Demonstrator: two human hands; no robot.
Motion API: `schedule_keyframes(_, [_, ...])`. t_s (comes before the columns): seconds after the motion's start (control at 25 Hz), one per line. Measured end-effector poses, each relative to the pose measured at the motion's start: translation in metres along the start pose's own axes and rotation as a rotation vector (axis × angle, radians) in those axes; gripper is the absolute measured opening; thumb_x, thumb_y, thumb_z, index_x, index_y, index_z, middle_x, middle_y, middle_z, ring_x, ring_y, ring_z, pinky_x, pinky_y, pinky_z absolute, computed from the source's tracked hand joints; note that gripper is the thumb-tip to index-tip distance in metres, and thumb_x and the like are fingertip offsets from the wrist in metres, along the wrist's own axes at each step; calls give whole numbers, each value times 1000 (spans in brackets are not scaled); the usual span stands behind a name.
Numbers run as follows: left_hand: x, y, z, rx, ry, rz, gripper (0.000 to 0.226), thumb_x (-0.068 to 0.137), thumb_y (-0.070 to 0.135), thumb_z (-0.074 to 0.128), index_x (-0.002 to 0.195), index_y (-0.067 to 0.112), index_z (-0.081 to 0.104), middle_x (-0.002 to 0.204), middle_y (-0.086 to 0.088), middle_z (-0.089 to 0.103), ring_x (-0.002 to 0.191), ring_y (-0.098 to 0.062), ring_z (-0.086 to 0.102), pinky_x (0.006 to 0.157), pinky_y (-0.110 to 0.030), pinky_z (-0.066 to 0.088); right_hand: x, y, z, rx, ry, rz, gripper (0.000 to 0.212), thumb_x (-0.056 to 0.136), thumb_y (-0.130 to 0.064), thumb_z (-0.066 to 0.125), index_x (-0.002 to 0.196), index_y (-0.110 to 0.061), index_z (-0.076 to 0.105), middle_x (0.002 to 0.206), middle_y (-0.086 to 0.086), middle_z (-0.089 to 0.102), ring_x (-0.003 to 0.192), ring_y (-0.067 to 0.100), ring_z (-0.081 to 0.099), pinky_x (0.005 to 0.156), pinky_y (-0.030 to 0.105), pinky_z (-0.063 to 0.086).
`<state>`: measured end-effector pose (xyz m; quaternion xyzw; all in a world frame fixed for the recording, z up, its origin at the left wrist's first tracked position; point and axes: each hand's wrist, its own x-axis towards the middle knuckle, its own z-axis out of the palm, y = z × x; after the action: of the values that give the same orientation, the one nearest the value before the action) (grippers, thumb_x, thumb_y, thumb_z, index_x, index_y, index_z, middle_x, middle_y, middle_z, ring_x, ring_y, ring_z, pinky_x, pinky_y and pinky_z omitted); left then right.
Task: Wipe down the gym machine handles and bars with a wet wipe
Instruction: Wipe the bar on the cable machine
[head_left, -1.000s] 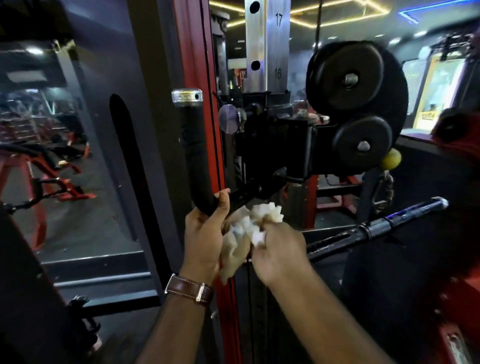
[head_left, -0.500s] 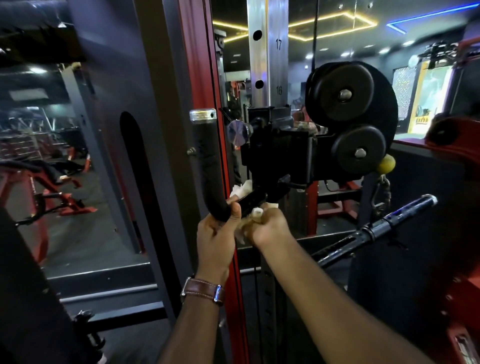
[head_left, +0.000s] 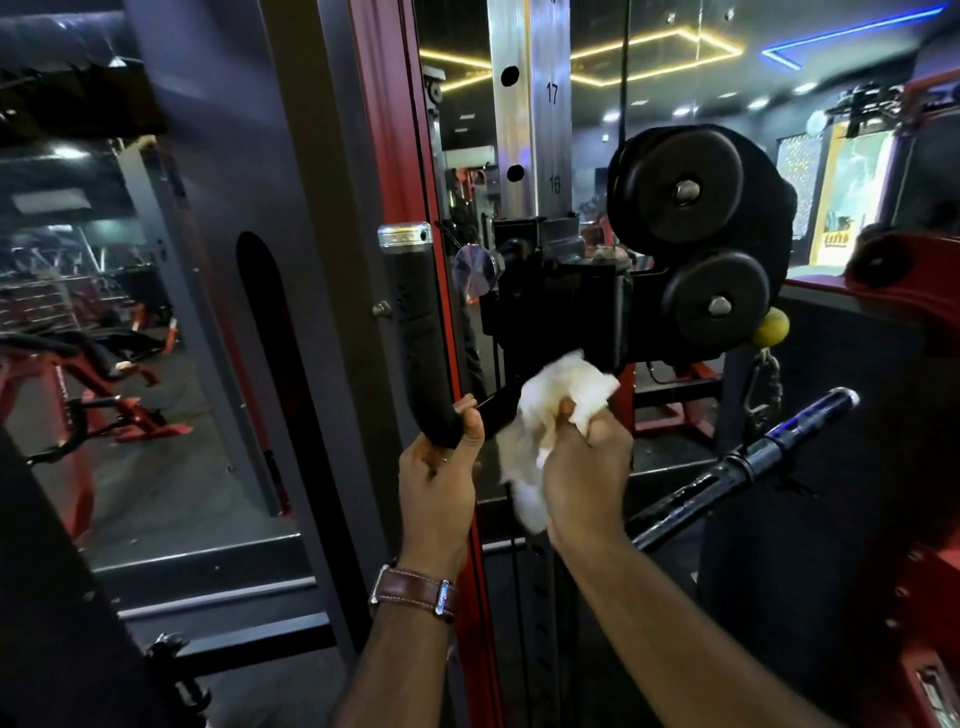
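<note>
A curved black handle (head_left: 415, 332) with a chrome end cap rises in front of the red upright of the cable machine. My left hand (head_left: 439, 467), with a brown watch strap at the wrist, grips the handle's lower bend. My right hand (head_left: 587, 467) holds a crumpled white wet wipe (head_left: 545, 415) against the handle's short arm, just below the black carriage (head_left: 561, 301). Part of the wipe hangs down between my two hands. A second black bar (head_left: 748, 462) slants up to the right behind my right hand.
Two black pulley wheels (head_left: 680, 192) sit on the carriage at upper right, with a yellow ball (head_left: 771, 326) and a carabiner below them. A numbered steel post (head_left: 530, 104) runs up behind. Red benches stand on the floor at far left. A dark panel fills the right side.
My right hand has drawn the wipe back out from under the carriage, and the wipe now shows bunched and hanging. My left hand has stayed on the handle's bend.
</note>
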<state>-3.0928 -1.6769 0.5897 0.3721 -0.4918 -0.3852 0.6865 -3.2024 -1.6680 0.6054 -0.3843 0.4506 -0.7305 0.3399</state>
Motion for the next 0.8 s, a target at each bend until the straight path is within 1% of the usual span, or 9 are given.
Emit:
schedule_keyframes(0.08, [-2,1,3,-47,-10,-46,53,78,49,68,119,16,72,114,3,74,111,-15,68,97,-54,53,16,1,6,-383,-181,-302,30,92,0,49,106,-16,70,74,-2,66,62,3,61,56,22,48])
schedule_keyframes(0.16, [-3,0,3,-114,-46,-64,50,80,46,67,119,14,70,114,-4,74,109,-27,69,90,-49,57,28,3,15,-615,-334,-506,31,86,-9,47,107,-11,70,89,-4,69,83,4,64,78,27,51])
schedule_keyframes(0.24, [-4,0,3,-161,-65,-67,50,82,44,66,122,13,68,115,-6,74,109,-30,68,86,-42,58,38,5,15,-780,-393,-581,28,89,-22,47,102,-10,69,104,-4,66,102,8,57,99,37,36])
schedule_keyframes(0.28, [-4,0,3,-159,-71,-59,51,82,44,65,123,12,67,116,-6,73,111,-29,68,89,-43,57,44,2,12,-828,-431,-553,23,93,-22,49,101,-12,68,102,-7,63,100,5,53,98,36,32])
schedule_keyframes(0.36, [-4,0,3,-127,-67,-54,51,81,45,65,121,13,68,116,-2,74,112,-23,68,91,-44,56,44,-7,11,-785,-463,-466,13,94,-15,54,93,-12,67,92,-9,60,86,6,55,84,35,43])
schedule_keyframes(0.44, [-4,-2,3,-127,-59,-66,48,79,44,66,117,15,70,110,-3,75,104,-21,70,83,-37,58,28,-10,17,-753,-417,-476,18,88,-4,55,98,-10,68,96,1,64,87,14,63,73,33,52])
schedule_keyframes(0.56, [-5,-2,1,-126,-59,-69,47,76,45,68,114,18,71,107,-5,75,100,-22,71,77,-32,57,7,-9,20,-827,-452,-514,36,93,-6,54,127,-15,61,122,0,55,104,10,58,92,26,52])
schedule_keyframes(0.68, [-6,0,2,-123,-31,-68,47,76,49,68,111,19,73,105,2,75,102,-20,69,85,-36,54,31,-12,13,-864,-368,-437,19,97,-29,51,113,-24,62,107,-6,56,84,7,59,77,31,55])
schedule_keyframes(0.8, [-6,-3,3,-121,-2,-71,40,74,53,69,101,24,76,96,2,75,92,-20,64,79,-38,49,30,-8,17,-920,-300,-554,16,96,-16,54,106,-15,66,103,4,51,83,12,54,69,14,44])
